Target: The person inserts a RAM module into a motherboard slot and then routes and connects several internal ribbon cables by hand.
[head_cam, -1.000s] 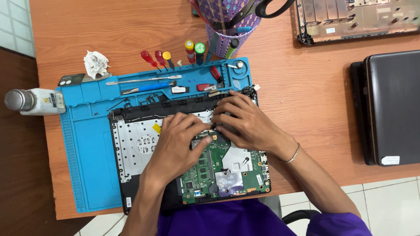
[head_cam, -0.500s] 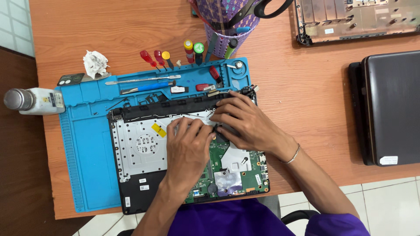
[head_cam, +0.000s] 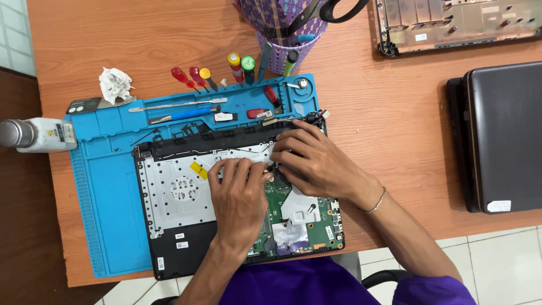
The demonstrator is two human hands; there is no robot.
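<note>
One opened laptop base [head_cam: 186, 226] lies on the blue work mat [head_cam: 107, 214], its silver inner plate bare at the left and one green circuit board [head_cam: 305, 226] showing at the right. Both hands are down on it, side by side and almost touching. The left hand [head_cam: 240, 195] lies flat, fingers pressed along the upper edge of the board. The right hand [head_cam: 310, 161] curls over the same edge near the hinge, fingertips down; whether either one pinches anything, I cannot tell.

Count the rest: five screwdrivers [head_cam: 195, 76] stand along the mat's top rim. One purple mesh basket [head_cam: 282, 34] holds scissors [head_cam: 333, 10] and a few pens. One white bottle [head_cam: 36, 134] lies at the left, one crumpled tissue [head_cam: 116, 83] beside the mat. At the right, one closed dark laptop [head_cam: 502, 135], and above it one stripped laptop shell [head_cam: 457, 22].
</note>
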